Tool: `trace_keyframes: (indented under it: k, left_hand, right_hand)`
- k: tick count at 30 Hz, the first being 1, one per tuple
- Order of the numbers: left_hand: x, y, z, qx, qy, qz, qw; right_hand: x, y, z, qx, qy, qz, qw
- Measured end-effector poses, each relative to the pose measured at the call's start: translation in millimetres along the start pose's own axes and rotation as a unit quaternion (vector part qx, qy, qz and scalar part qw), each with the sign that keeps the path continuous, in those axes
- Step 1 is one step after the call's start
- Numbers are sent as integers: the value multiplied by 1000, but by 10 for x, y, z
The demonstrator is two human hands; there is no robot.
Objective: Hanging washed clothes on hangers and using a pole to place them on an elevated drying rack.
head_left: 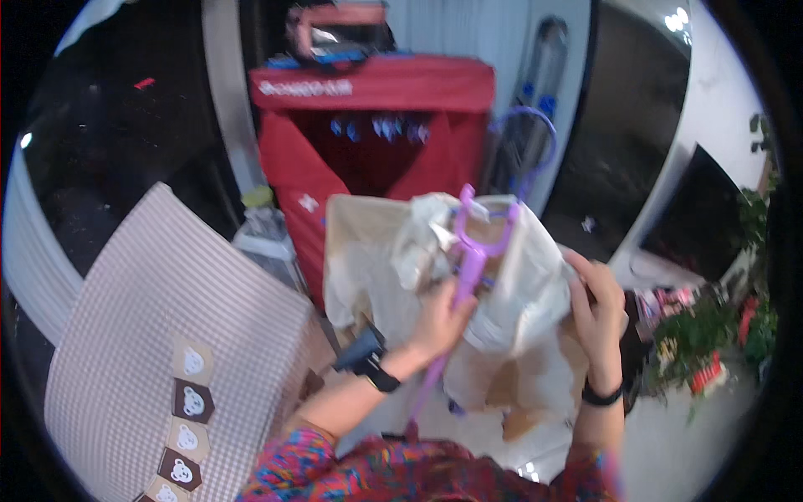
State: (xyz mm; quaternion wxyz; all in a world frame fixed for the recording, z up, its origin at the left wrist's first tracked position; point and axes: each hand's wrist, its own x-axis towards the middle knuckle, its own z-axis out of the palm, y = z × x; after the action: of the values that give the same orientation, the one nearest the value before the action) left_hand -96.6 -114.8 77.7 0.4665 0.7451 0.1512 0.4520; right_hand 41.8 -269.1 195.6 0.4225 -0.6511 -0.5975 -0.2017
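My left hand (442,320) is closed around the shaft of a purple plastic pole with a U-shaped forked head (472,270). The fork stands up in front of a pale, crumpled cloth (533,301) with brown patches, which hangs from a thin frame or hanger partly hidden under it. My right hand (596,301) pinches the right edge of this cloth between thumb and fingers. More pale and tan fabric (370,251) hangs to the left and below, and its folds hide how the pieces join.
A red fabric wardrobe (376,81) stands ahead, with a bag (342,31) on top. A blue-purple hoop (552,138) is beside it. At left is a checked cover (182,270) with bear pennants (193,400); plants (696,339) stand at right.
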Motion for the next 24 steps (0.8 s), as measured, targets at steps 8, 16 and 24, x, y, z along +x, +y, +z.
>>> trace_keyframes:
  k: [8, 16, 24]
  left_hand:
    - [832, 851, -248, -162, 18, 84, 983]
    - [1479, 1755, -551, -203, 16, 134, 970]
    - [1850, 2320, -882, -261, -11, 147, 954]
  right_hand:
    - [-917, -392, 654, 171, -5, -60, 983]
    - [-2099, -119, 2204, 371, -187, 158, 896]
    - [-2409, 130, 2376, 422, -362, 249, 793]
